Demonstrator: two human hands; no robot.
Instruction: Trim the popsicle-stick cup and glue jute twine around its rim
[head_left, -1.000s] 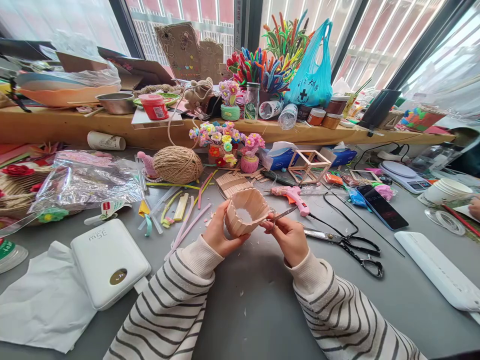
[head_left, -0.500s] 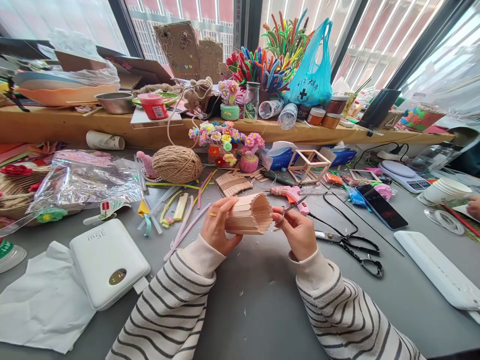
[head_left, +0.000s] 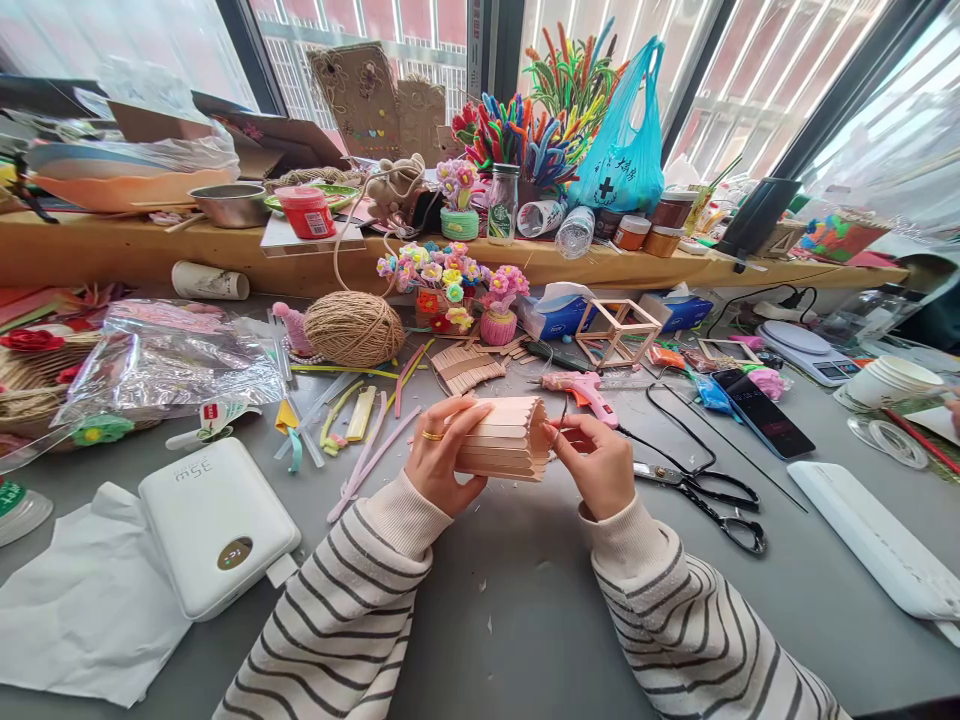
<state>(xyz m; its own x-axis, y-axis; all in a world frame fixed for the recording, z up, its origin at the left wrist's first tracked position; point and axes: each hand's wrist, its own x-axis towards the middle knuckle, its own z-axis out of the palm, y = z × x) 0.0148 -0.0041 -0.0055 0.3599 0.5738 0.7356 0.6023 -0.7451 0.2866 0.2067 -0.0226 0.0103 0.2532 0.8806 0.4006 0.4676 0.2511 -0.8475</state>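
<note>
A cup-shaped holder made of pale craft sticks [head_left: 504, 438] lies sideways in the air above the grey table, its scalloped opening to the right. My left hand [head_left: 441, 462] is closed around its left end, fingers over the top and thumb below. At the opening, my right hand [head_left: 598, 462] pinches a pair of small metal scissors [head_left: 563, 410]; a thin dark blade points up, and the rest is mostly hidden by the fingers and the rim. Behind the holder lies a bundle of craft sticks [head_left: 469, 370]. A pink glue gun [head_left: 581, 390] rests just beyond my right hand.
Large black-handled scissors [head_left: 720, 495] lie right of my right hand. A white power bank [head_left: 217, 530] is at left, a twine ball [head_left: 354, 328] behind. Farther right are a phone [head_left: 763, 412] and a white power strip [head_left: 874, 540]. Another person's hand shows at the right edge.
The holder has turned so its opening faces more to the right and less of its inside shows. The small scissors' blade has swung from pointing right to pointing up.
</note>
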